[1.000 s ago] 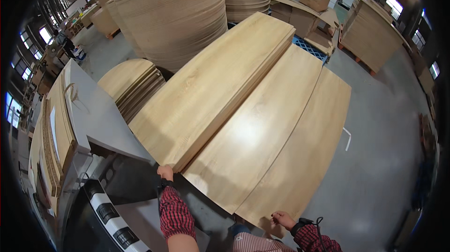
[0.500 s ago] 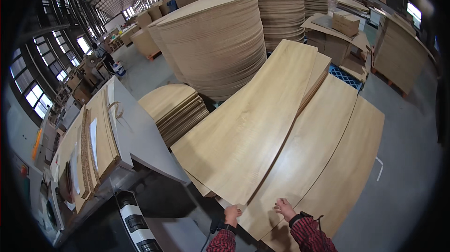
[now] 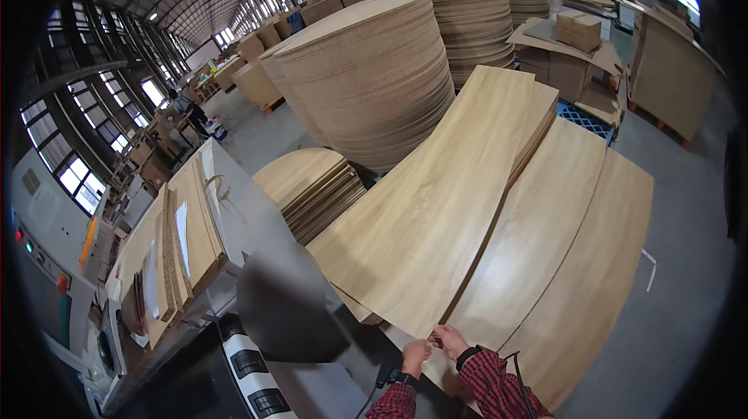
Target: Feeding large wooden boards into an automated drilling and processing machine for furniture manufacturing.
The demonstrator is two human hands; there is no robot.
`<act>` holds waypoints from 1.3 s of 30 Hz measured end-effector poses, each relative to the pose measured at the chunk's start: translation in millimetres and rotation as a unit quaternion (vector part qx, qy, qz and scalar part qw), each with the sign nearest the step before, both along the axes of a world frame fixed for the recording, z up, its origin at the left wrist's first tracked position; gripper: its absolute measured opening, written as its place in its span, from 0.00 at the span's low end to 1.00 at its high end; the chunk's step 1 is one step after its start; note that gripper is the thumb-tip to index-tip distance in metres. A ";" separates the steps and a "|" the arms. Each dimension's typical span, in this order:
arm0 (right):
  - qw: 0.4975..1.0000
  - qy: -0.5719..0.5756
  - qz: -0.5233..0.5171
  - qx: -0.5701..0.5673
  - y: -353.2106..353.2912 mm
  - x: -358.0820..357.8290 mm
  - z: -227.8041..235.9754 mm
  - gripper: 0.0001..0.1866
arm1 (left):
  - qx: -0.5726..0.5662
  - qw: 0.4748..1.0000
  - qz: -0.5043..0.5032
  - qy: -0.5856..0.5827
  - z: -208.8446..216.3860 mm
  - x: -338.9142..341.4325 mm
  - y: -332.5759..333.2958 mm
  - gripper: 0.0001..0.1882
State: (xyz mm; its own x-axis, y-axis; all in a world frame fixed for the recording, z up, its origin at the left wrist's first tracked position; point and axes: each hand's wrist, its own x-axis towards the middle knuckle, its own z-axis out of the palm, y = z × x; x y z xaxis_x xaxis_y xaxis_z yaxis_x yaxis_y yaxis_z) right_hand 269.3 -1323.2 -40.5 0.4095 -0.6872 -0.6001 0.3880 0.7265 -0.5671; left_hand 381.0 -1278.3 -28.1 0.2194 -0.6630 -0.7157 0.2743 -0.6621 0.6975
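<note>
My left hand (image 3: 416, 355) is closed just off the near corner of the top light wood board (image 3: 425, 216). Right beside it, my right hand (image 3: 449, 340) is pinched at that same corner, its fingertips almost meeting the left ones. Whatever lies between the fingers is too small to make out. The top board lies askew on a stack of boards (image 3: 538, 138). Under my right forearm and to its right are two more wood boards, the middle board (image 3: 538, 240) and the outer board (image 3: 604, 263), with a narrow gap between them.
On my left stands a grey machine table (image 3: 249, 208) with several wood strips (image 3: 167, 255) on it. A black-and-white roller rail (image 3: 249, 364) is below. A short stack of rounded boards (image 3: 312, 189) and tall round stacks (image 3: 366, 76) stand behind. A carton (image 3: 578, 31) sits far right.
My right hand has moved left to the near corner of the top board and closed into a pinch. My left hand stays by that corner. The view has shifted slightly.
</note>
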 end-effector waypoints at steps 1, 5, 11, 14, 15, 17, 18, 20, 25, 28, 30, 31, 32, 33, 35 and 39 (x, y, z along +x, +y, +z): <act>1.000 0.023 0.003 0.013 4.8 -3.9 10.7 0.12 | -0.023 0.997 0.038 -0.061 7.6 2.8 2.2 0.06; 0.996 0.066 0.056 0.018 11.4 -8.7 34.5 0.16 | -0.013 0.974 0.087 -0.207 -54.6 57.3 -0.4 0.04; 0.998 0.064 -0.012 0.020 11.9 -0.4 -3.4 0.16 | -0.081 0.971 0.179 0.134 23.8 8.1 -10.6 0.06; 0.998 0.055 -0.029 -0.003 5.8 14.8 8.8 0.15 | -0.070 0.982 0.162 0.072 9.7 7.8 -5.6 0.05; 0.996 0.079 -0.048 -0.001 5.5 14.5 10.2 0.15 | -0.072 0.981 0.155 0.096 7.4 4.6 -2.2 0.05; 0.993 0.105 -0.053 0.002 7.1 2.4 -0.3 0.14 | -0.046 0.979 0.155 0.123 27.9 -12.7 -0.1 0.05; 0.991 0.127 -0.047 -0.003 6.7 -1.5 0.0 0.14 | -0.050 0.979 0.154 0.124 25.3 -11.4 1.3 0.05; 0.988 0.151 -0.042 -0.013 11.9 -10.7 -0.1 0.13 | -0.069 0.993 0.086 0.029 13.0 -8.8 11.6 0.04; 0.971 0.204 -0.111 -0.049 42.3 -114.9 -18.1 0.12 | -0.123 0.834 -0.174 -0.509 33.9 -32.2 30.7 0.42; 0.966 0.187 -0.170 -0.054 65.2 -189.7 9.7 0.10 | -0.154 0.736 -0.344 -0.562 62.5 -53.5 48.9 0.41; 0.962 0.222 -0.145 -0.061 79.9 -239.8 34.5 0.10 | -0.177 0.716 -0.390 -0.551 62.0 -69.7 67.6 0.39; 0.959 0.250 -0.112 -0.068 85.6 -258.4 52.7 0.10 | -0.191 0.672 -0.426 -0.574 59.9 -80.5 75.8 0.40; 0.956 0.257 -0.123 -0.072 97.4 -278.4 77.2 0.10 | -0.213 0.622 -0.462 -0.595 64.0 -98.3 84.4 0.41; 0.952 0.269 -0.129 -0.074 106.9 -291.6 96.4 0.10 | -0.243 0.645 -0.450 -0.568 66.4 -112.9 93.7 0.41; 0.940 0.293 -0.156 -0.077 125.1 -314.4 109.1 0.09 | -0.236 0.644 -0.451 -0.571 95.6 -147.5 114.1 0.39; 0.931 0.294 -0.193 -0.097 165.7 -324.2 150.9 0.08 | -0.186 0.611 -0.467 -0.611 154.7 -184.2 134.4 0.41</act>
